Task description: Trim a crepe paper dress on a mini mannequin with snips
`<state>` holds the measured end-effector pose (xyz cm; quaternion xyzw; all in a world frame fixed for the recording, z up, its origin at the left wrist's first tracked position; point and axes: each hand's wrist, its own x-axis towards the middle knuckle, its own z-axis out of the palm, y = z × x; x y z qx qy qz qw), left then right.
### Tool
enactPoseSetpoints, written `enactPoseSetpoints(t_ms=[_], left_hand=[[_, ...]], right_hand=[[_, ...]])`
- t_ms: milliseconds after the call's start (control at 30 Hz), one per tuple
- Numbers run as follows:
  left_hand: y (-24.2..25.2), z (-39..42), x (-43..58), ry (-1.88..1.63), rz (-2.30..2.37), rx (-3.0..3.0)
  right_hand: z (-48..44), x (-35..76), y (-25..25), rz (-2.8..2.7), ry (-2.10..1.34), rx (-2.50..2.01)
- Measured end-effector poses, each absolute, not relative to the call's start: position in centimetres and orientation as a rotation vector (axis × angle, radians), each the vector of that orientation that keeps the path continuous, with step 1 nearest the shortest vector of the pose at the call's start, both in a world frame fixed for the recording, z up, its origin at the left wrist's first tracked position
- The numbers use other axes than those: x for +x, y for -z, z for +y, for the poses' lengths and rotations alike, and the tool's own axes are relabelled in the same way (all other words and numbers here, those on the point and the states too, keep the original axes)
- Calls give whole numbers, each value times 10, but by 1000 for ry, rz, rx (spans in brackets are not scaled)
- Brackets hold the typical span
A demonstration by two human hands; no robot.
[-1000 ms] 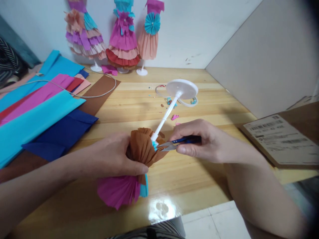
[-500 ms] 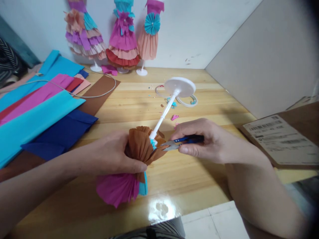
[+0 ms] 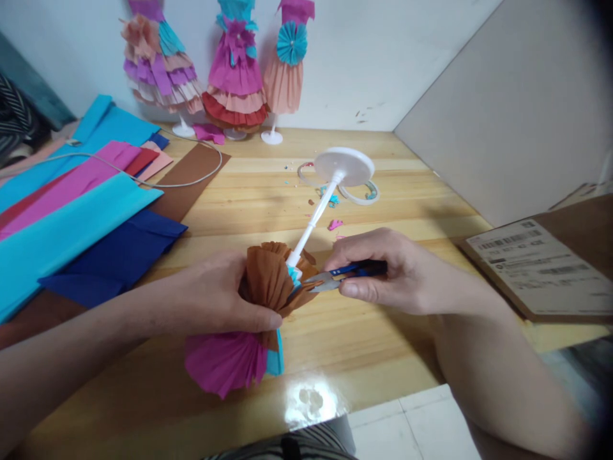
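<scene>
While the left hand (image 3: 213, 295) is clamping a gathered brown crepe-paper ruffle (image 3: 271, 281) above the wooden table (image 3: 258, 191), the right hand (image 3: 387, 268) is gripping blue-handled metal snips (image 3: 339, 272).
Blades (image 3: 323, 283) are meeting ruffle edge beside the tilted white plastic stand (image 3: 318, 214); gathering looks done, trimming unfinished.

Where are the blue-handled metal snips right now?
In the head view, the small blue-handled metal snips are right of centre, held in the right hand, their blades at the gathered brown paper.

On wooden counter (image 3: 268, 191): folded coloured paper (image 3: 71, 217) left, carton (image 3: 582, 233) right, white rings (image 3: 363, 203) and scraps (image 3: 336, 224) between, paper-dressed stands (image 3: 237, 76) at back.
</scene>
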<state>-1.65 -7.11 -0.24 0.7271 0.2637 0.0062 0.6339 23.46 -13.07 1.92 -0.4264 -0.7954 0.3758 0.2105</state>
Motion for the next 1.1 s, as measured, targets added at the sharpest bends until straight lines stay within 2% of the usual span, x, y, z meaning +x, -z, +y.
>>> enactPoseSetpoints(t_ms=[1100], left_hand=[[-3, -70, -14, -39, 521, 1536]], right_hand=[[-130, 235, -16, -2197, -1055, -1214]])
